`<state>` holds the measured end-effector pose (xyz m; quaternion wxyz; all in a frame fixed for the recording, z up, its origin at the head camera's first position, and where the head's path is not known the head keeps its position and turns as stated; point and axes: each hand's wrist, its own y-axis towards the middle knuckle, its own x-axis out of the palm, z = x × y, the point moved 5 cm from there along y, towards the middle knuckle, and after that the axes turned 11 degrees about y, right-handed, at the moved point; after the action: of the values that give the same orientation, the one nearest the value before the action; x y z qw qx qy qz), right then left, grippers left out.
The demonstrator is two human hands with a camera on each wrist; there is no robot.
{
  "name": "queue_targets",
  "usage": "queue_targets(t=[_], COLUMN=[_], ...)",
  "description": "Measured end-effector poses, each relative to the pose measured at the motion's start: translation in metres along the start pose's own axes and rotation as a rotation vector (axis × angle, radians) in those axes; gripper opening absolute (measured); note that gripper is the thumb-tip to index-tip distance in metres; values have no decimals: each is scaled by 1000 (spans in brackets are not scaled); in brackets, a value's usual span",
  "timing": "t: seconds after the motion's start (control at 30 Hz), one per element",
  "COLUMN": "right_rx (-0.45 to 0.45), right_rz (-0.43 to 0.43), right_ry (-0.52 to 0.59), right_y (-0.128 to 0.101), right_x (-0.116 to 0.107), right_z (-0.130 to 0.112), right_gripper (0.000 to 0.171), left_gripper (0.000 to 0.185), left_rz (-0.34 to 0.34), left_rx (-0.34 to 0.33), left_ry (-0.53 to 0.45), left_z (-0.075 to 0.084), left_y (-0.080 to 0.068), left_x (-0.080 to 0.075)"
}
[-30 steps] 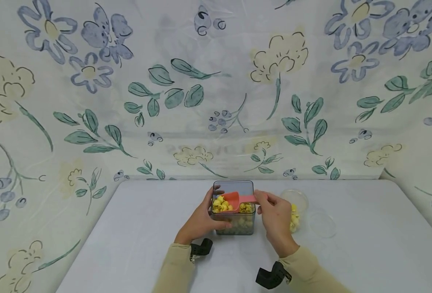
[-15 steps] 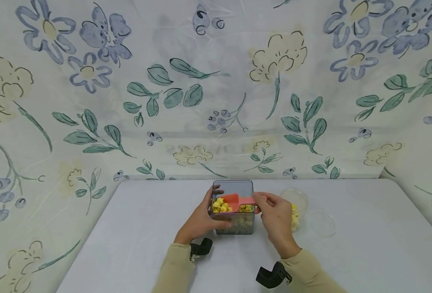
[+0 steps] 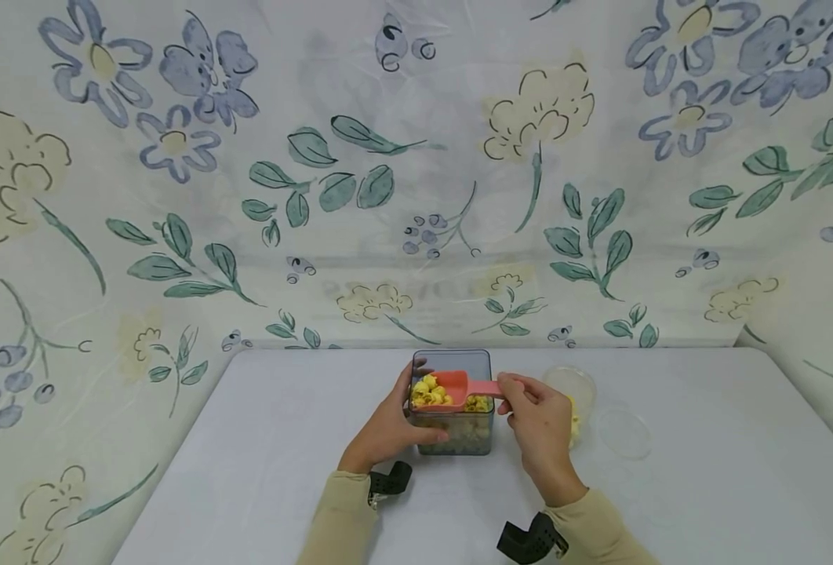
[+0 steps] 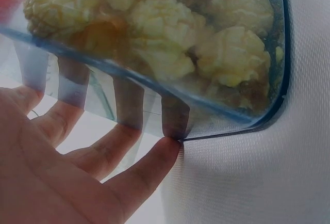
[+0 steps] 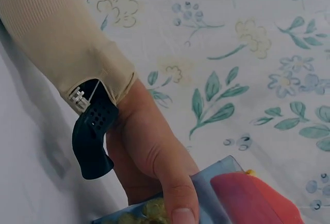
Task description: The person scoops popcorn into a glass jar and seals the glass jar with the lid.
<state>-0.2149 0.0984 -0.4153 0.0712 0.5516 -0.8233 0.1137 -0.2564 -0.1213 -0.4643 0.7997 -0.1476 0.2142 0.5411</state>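
— How's your light looking?
— Bright, soft and even from above; you get only faint shadows under the forearms on the table.
— Any blur?
— Your head view is sharp but bowed at the edges. The left wrist view is soft and very close.

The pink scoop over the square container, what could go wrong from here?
1. The pink scoop is heaped with yellow pieces; tilting or jolting it on the way out could drop some onto the table.
2. The round tub sits just behind the right hand, which might knock it.
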Motion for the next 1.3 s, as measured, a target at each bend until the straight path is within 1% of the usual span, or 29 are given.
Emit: queue_targets(t=[0.17, 0.33, 0.47, 0.7, 0.87, 1.0, 1.3], right_rx=[-12, -30, -40, -90, -79, -77, -79], right_rz=[9, 9, 13, 15, 10, 3, 20], right_ry=[24, 46, 27, 20, -9, -11, -25], right_y=[1, 1, -1, -1, -2, -3, -3], right_x=[-3, -4, -7, -13, -15, -16, -26], right_z=[-3, -7, -8, -14, -18, -19, -26], right_gripper=[27, 29, 28, 24, 28, 27, 29], left_gripper=[122, 121, 120, 121, 119, 118, 117], left_rz=[-1, -2, 1, 10, 12, 13, 14], left_rx=[-20, -13, -12, -5, 7, 12, 28], left_ry=[7, 2, 8, 37, 44, 40, 32], left_z=[0, -1, -2, -2, -2, -1, -1], left_y=[-1, 0, 1, 0, 1, 1, 2], left_x=[0, 1, 1, 1, 1, 1, 2])
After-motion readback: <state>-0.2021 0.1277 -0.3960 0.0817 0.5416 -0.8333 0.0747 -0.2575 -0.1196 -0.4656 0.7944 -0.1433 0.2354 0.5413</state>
